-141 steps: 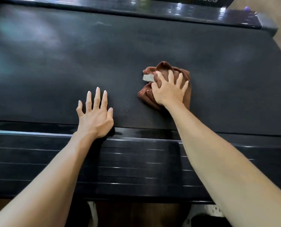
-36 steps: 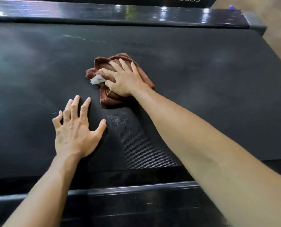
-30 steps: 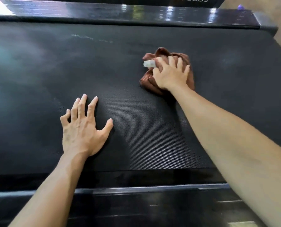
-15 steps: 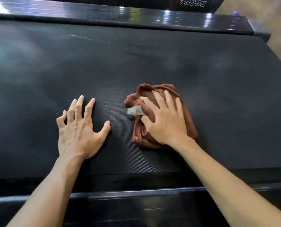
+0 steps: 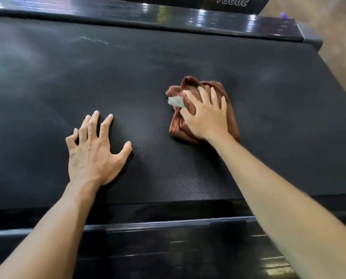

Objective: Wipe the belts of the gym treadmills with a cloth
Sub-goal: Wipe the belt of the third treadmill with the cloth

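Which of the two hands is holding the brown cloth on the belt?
The right hand: its fingers grip the bunched brown cloth. The left hand lies spread on the bare belt.

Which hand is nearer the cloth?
Right. The right hand lies on top of the cloth, pressing it to the belt. The left hand rests flat on the belt, apart from the cloth, to its left.
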Tool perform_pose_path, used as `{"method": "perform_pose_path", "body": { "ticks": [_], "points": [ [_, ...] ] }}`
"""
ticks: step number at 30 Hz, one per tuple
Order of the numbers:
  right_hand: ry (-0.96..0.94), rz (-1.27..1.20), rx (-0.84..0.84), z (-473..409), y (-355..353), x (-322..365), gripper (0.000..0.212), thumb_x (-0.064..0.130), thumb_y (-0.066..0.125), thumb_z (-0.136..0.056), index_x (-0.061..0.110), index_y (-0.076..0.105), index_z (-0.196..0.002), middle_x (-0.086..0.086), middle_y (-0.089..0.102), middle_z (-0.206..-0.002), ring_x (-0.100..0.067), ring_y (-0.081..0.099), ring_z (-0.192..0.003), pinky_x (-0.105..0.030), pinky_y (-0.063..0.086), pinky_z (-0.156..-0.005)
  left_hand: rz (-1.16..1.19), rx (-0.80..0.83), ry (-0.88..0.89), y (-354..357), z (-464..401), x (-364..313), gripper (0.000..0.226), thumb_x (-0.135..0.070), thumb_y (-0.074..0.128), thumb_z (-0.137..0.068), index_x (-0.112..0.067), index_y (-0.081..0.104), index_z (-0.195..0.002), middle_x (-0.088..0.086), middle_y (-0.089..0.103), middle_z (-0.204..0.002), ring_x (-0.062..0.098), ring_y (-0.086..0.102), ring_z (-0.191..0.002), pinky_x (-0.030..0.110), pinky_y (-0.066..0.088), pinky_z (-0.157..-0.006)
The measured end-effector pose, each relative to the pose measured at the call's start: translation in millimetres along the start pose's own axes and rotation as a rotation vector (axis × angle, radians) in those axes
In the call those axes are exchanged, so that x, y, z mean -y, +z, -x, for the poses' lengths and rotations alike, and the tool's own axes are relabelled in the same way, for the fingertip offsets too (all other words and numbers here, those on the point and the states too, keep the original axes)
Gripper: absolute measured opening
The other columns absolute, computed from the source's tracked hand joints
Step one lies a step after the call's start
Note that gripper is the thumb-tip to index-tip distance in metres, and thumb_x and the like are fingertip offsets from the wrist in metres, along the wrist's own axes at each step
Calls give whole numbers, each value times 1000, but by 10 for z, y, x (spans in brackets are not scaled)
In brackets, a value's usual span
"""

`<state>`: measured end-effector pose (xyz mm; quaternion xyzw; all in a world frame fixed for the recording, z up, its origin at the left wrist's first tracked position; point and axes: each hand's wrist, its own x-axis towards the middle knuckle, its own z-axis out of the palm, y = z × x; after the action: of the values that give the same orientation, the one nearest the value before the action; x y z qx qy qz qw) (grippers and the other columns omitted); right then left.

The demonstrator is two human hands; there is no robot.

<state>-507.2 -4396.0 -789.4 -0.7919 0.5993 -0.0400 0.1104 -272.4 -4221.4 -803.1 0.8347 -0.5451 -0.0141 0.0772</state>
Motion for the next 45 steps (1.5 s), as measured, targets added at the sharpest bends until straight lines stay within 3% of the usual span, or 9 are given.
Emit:
{"method": "perform_pose_path", "body": {
  "ticks": [4,7,16,20,23,28,35,42,45],
  "points": [
    [43,44,-58,1252,30,-303,72,65,24,-90,47,32,-159,3,17,-173,-31,8,-159,-57,1,-128,10,-2,8,3,8,-12,94,-78,19,-81,-28,26,-159,1,14,-169,18,6,-157,48,15,-120],
    [71,49,-27,1551,24,-471,71,62,23,-91,46,31,-160,5,16,-173,-27,5,-161,-57,0,-128,14,-9,4,-1,12,-4,94,-78,20,-81,-27,27,-159,1,15,-169,19,7,-157,49,15,-119],
    [196,-16,-33,108,-115,-458,59,57,29,-104,43,27,-162,1,13,-174,-30,-2,-160,-57,-5,-127,5,-7,4,13,15,2,94,-78,19,-81,-27,26,-160,2,15,-169,18,6,-157,49,15,-118],
    [182,-19,25,-561,-225,-491,59,58,27,-106,42,24,-163,0,11,-174,-31,-3,-160,-57,-7,-127,0,-6,10,26,-4,-11,93,-78,18,-81,-28,27,-160,2,15,-169,18,7,-157,49,15,-119],
    [146,16,-36,-617,-211,-496,59,59,27,-106,42,27,-162,-1,14,-174,-31,0,-160,-57,-5,-127,6,-12,3,28,-2,-3,92,-77,19,-82,-28,27,-159,2,16,-169,19,8,-157,50,15,-119],
    [66,11,-41,212,-124,-561,62,62,27,-102,43,28,-162,1,15,-174,-26,0,-161,-54,-4,-128,-8,1,4,12,-15,-19,93,-78,18,-80,-29,25,-159,1,14,-170,19,7,-157,48,14,-120],
    [149,24,-77,1359,-34,-554,75,67,15,-90,44,32,-159,2,18,-173,-27,7,-160,-52,1,-129,-8,3,1,12,-11,-17,94,-78,18,-80,-29,24,-159,1,12,-170,18,6,-157,48,14,-121],
    [242,-50,-108,283,-81,-399,60,60,32,-101,44,34,-159,0,19,-172,-30,3,-160,-54,-3,-128,-11,6,5,13,-6,-12,92,-78,19,-81,-29,23,-159,1,11,-170,18,4,-157,48,13,-121],
    [243,-62,-37,-379,-143,-206,60,61,30,-103,44,28,-161,-1,13,-174,-32,-2,-160,-56,-6,-127,-9,-2,1,19,-7,-14,92,-78,19,-81,-30,23,-159,1,12,-170,17,5,-157,47,13,-121]
  ]
}}
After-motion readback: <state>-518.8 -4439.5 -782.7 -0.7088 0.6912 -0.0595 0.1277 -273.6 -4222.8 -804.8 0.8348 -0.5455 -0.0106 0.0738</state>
